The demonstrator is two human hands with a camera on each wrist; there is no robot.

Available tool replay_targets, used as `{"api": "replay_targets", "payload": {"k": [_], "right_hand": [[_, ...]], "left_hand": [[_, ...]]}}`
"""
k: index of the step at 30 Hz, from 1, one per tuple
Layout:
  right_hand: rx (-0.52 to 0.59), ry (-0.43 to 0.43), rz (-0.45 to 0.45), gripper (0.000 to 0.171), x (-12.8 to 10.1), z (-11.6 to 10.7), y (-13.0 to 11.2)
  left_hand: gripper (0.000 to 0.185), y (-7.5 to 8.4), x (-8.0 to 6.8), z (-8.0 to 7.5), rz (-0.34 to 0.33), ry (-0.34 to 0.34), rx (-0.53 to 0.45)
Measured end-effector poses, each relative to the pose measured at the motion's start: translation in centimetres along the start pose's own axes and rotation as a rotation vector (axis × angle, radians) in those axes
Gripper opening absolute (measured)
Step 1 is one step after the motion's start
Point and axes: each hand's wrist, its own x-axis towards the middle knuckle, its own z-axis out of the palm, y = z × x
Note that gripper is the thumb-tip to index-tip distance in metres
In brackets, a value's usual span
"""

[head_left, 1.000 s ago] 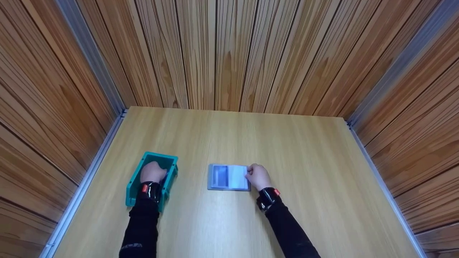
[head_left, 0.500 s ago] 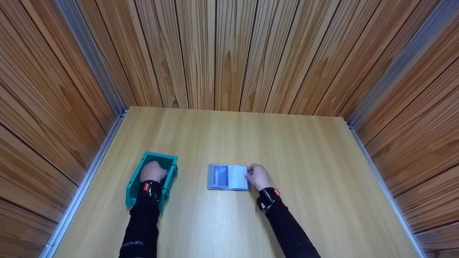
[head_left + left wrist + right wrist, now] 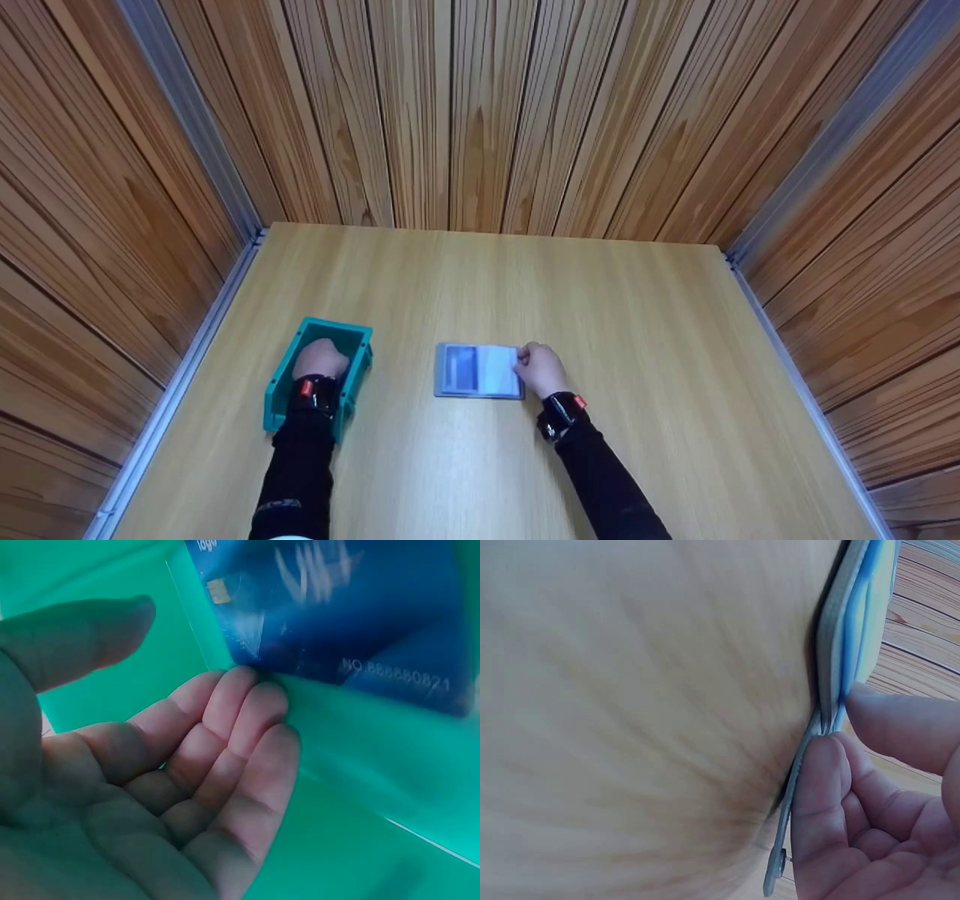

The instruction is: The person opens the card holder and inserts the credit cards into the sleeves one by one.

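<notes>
My left hand (image 3: 320, 359) reaches down into a teal plastic bin (image 3: 352, 328) at the left of the table. In the left wrist view its fingers are gently bent and the thumb stands apart. A blue chip card (image 3: 337, 622) leans against the bin's wall, its lower edge right at the fingertips. Mid-table lies a card holder (image 3: 459, 372), opened to its clear, bluish sleeves. My right hand (image 3: 541, 369) pinches its right edge between thumb and fingers. The right wrist view shows its grey cover (image 3: 789, 795) with a snap stud, spread apart from the blue inner pages (image 3: 859, 622).
The pale wooden table (image 3: 480, 292) carries the bin and the holder, set well apart. Plank walls (image 3: 480, 112) rise at the back and both sides, with metal rails (image 3: 187, 360) along the side edges.
The left hand and forearm shift very slightly inside the bin. The right hand and the card holder stay where they were.
</notes>
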Motion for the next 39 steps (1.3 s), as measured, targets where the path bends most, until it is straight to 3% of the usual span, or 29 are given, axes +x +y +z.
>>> {"api": "replay_targets", "payload": {"k": [6, 13, 21, 29, 39], "right_hand": [[0.003, -0.003, -0.004, 0.015, 0.0, 0.0, 0.0], [-0.011, -0.009, 0.004, 0.016, 0.1, 0.1, 0.2], [-0.022, -0.017, 0.012, 0.016, 0.0, 0.0, 0.0], [-0.007, -0.025, 0.024, 0.016, 0.1, 0.0, 0.0], [-0.003, -0.026, 0.021, 0.016, 0.1, -0.1, 0.0]], "left_hand": [[0.016, 0.0, 0.0, -0.1, -0.004, -0.012, -0.015], [0.02, -0.3, 0.6, 0.2, 0.045, 0.023, 0.022], [0.022, -0.2, 1.0, 0.3, 0.005, -0.03, 0.006], [0.022, -0.2, 0.8, 0.3, 0.017, -0.029, -0.006], [0.007, -0.4, 0.8, 0.3, 0.073, 0.038, 0.004]]}}
